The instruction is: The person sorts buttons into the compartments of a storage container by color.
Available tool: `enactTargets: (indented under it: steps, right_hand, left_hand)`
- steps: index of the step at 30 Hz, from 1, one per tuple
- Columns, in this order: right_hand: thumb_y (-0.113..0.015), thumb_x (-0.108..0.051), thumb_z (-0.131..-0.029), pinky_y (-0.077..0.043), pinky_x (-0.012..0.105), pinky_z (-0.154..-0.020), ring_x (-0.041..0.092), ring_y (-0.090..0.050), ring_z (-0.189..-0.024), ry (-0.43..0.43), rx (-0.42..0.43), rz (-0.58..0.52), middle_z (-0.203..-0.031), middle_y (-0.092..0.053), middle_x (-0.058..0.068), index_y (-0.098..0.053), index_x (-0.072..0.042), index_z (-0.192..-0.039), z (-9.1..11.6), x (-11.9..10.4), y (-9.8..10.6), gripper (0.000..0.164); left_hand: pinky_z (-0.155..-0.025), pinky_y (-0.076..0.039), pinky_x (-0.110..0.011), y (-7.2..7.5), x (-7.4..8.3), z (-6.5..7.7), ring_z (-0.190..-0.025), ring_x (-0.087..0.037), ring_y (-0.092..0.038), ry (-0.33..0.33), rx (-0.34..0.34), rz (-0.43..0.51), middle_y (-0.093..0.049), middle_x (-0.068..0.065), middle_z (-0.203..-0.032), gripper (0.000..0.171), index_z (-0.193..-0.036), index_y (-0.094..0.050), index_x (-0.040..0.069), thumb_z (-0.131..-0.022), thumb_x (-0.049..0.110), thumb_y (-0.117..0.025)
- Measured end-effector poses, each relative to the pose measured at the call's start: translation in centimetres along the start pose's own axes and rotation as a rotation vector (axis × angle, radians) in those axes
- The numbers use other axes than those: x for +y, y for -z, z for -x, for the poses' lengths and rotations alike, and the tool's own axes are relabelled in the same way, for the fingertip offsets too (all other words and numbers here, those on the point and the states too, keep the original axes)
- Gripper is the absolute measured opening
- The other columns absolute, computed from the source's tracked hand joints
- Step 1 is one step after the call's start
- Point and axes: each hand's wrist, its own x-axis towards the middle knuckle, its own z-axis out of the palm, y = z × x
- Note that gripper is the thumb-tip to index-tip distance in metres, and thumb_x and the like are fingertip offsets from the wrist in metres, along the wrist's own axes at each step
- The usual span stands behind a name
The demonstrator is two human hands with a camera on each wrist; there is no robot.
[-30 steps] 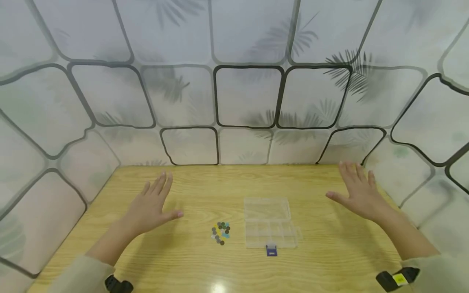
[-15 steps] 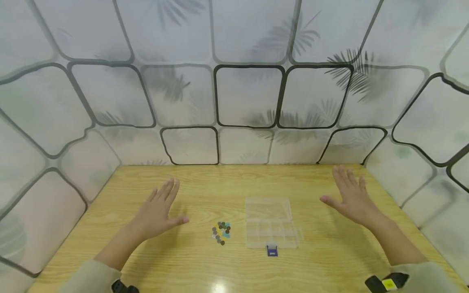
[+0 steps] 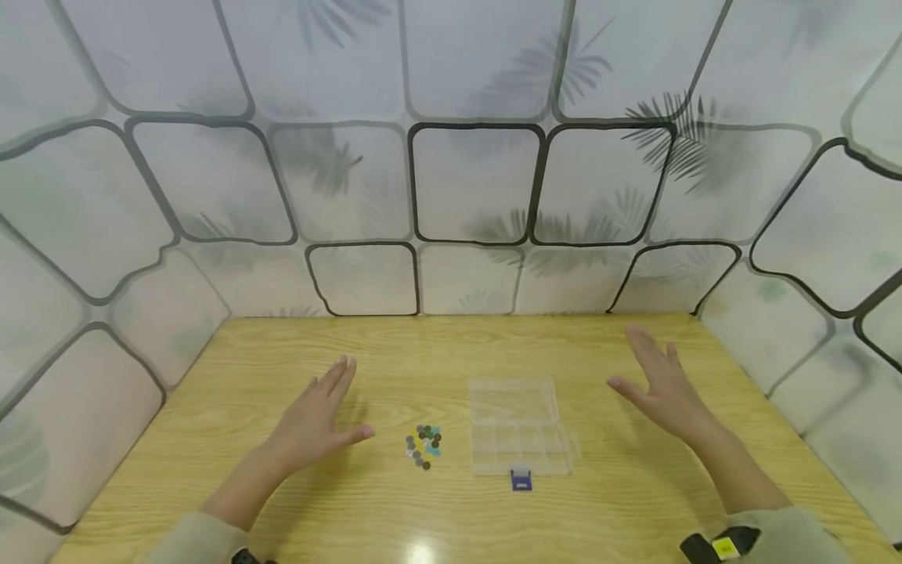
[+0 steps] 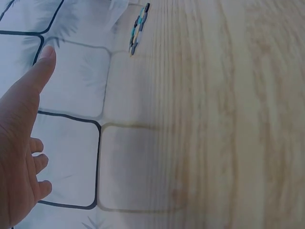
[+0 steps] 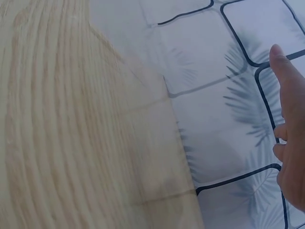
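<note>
Small round discs (image 3: 424,447) in grey, yellow, blue, green and dark brown lie in a loose cluster mid-table. To their right sits a clear plastic compartment box (image 3: 520,448), lid swung back, with a purple latch tab (image 3: 521,480) at its front. My left hand (image 3: 310,423) hovers left of the discs, fingers extended and thumb pointing toward them. Off to the right of the box, my right hand (image 3: 665,392) is also held above the table, fingers stretched out. Neither hand holds or touches anything. Whether the box's compartments contain anything is too faint to tell.
The wooden table (image 3: 451,517) meets patterned wall panels (image 3: 472,180) at the back and along both sides. A black device (image 3: 722,544) with a yellow label is strapped at the right wrist.
Both hands have drifted inward and slightly nearer the front edge, the left moving right and the right moving left. The discs and box stay in place.
</note>
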Motion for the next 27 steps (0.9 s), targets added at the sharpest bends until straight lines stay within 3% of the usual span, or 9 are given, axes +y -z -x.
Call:
enactTargets:
  steps: [5, 11, 21, 27]
  right_hand:
    - [-0.058, -0.029, -0.094, 0.008, 0.049, -0.114, 0.035, -0.004, -0.144, -0.002, 0.0, -0.054, -0.155, -0.011, 0.024, -0.009, -0.003, -0.151, 0.0, 0.3, -1.1, 0.079]
    - [-0.057, -0.025, -0.095, 0.01, 0.045, -0.115, 0.042, -0.005, -0.142, -0.007, -0.014, -0.134, -0.155, -0.008, 0.024, -0.007, -0.005, -0.151, 0.0, 0.5, -1.8, 0.078]
    - [-0.056, -0.029, -0.096, 0.002, 0.066, -0.107, 0.047, 0.007, -0.14, -0.113, -0.073, -0.26, -0.157, -0.003, 0.019, -0.006, -0.016, -0.153, -0.4, -0.2, -2.9, 0.077]
    - [-0.054, -0.035, -0.096, -0.004, 0.073, -0.102, 0.055, 0.007, -0.136, -0.194, -0.098, -0.274, -0.157, -0.006, 0.017, -0.007, -0.017, -0.153, -0.8, -0.4, -4.0, 0.076]
  left_hand:
    - [-0.11, -0.021, -0.055, -0.9, 0.2, 0.2, -0.139, -0.041, -0.021, 0.022, 0.002, 0.051, -0.014, -0.024, -0.154, 0.101, -0.148, -0.012, -0.004, -0.083, 0.052, -0.065]
    - [-0.11, -0.021, -0.053, -1.8, 0.5, 0.1, -0.139, -0.04, -0.021, 0.048, -0.008, 0.112, -0.014, -0.022, -0.154, 0.101, -0.149, -0.01, -0.002, -0.084, 0.053, -0.064]
    - [-0.109, -0.021, -0.056, -2.1, 1.4, 0.1, -0.14, -0.041, -0.02, 0.128, -0.01, 0.26, -0.008, -0.015, -0.157, 0.098, -0.151, -0.007, 0.005, -0.085, 0.049, -0.064]
    - [-0.11, -0.019, -0.054, -2.6, 1.7, 0.3, -0.141, -0.038, -0.017, 0.141, -0.024, 0.303, -0.007, -0.013, -0.157, 0.098, -0.152, -0.005, 0.009, -0.085, 0.051, -0.063]
